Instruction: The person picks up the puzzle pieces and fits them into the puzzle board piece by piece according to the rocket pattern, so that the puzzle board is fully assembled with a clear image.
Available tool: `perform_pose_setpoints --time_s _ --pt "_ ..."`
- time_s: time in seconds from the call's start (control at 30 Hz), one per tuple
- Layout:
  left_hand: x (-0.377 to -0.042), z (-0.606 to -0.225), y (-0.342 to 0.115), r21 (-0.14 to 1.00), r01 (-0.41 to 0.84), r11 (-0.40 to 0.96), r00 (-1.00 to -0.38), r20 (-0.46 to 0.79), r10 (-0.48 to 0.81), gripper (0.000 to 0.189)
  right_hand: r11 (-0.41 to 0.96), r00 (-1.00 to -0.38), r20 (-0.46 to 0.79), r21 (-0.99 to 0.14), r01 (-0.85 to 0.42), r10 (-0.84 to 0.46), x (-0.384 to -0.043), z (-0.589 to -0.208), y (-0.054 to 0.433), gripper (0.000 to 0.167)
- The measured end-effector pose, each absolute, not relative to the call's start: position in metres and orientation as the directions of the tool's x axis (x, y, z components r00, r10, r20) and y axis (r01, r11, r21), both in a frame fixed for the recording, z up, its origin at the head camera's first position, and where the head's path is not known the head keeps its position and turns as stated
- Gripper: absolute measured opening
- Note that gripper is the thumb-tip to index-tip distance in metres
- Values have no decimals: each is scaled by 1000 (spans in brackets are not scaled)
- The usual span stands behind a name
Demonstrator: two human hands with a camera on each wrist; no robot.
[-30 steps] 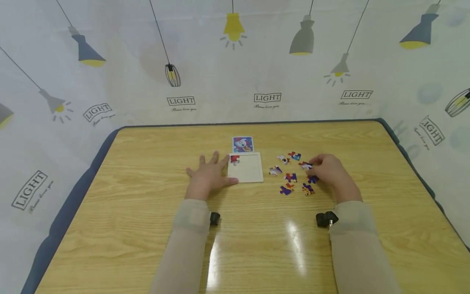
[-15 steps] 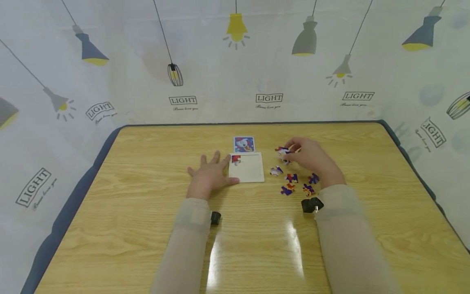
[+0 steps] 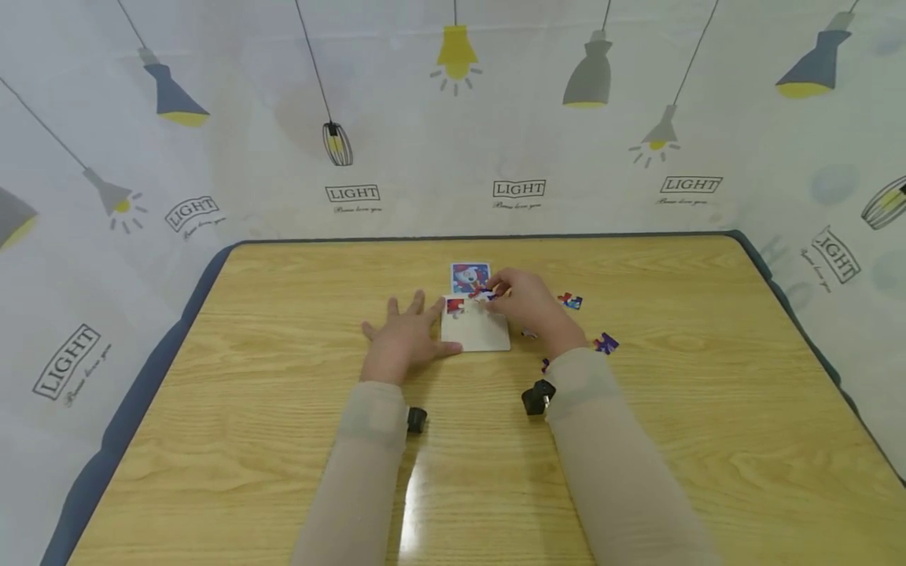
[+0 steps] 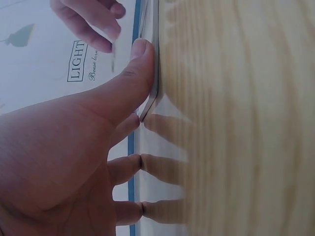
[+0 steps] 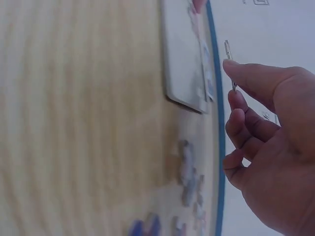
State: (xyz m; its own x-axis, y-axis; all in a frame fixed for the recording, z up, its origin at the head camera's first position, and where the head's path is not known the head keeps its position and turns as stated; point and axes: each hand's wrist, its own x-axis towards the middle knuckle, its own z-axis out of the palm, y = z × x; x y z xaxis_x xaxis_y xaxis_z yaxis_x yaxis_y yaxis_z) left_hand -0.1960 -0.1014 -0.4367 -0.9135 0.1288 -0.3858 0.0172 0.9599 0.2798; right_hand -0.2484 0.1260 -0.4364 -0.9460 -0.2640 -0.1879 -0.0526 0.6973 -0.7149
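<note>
My left hand (image 3: pixel 403 343) lies spread on the table at the left side of a white puzzle tray (image 3: pixel 483 336). Its thumb (image 4: pixel 140 59) rests on the tray's near edge, as the left wrist view shows. Over the tray's upper right part, my right hand (image 3: pixel 534 305) pinches a purple, red and white jigsaw piece (image 3: pixel 484 294) between thumb and finger. In the right wrist view that piece (image 5: pixel 228 49) appears edge-on, above the tray. A red and white jigsaw piece (image 3: pixel 454 306) sits in the tray's upper left corner.
Behind the tray lies a picture card (image 3: pixel 468 275) with a white cartoon figure on blue. Loose jigsaw pieces lie to the right, among them a red and blue one (image 3: pixel 572 301) and a purple one (image 3: pixel 606 343). My right forearm hides others.
My right hand has carried the jigsaw piece leftward from the loose pieces to above the tray. My left hand has stayed in place.
</note>
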Motion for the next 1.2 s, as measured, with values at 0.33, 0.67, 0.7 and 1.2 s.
perform_pose_setpoints --time_s 0.33,0.67,0.7,1.2 --pt "-195 -433 -102 287 15 958 -911 -391 131 95 725 -935 -210 -685 -67 -285 -249 -449 111 33" --pt "-196 -435 -102 283 15 959 -909 -397 131 95 769 -925 -259 -637 -54 -279 -254 -446 102 35" --pt "-197 -436 -102 283 15 959 -908 -397 132 95 769 -925 -261 -637 -50 -277 -254 -446 103 35" --pt "-197 -438 -102 281 16 960 -911 -392 130 96 775 -925 -250 -628 -70 -286 -256 -449 103 31"
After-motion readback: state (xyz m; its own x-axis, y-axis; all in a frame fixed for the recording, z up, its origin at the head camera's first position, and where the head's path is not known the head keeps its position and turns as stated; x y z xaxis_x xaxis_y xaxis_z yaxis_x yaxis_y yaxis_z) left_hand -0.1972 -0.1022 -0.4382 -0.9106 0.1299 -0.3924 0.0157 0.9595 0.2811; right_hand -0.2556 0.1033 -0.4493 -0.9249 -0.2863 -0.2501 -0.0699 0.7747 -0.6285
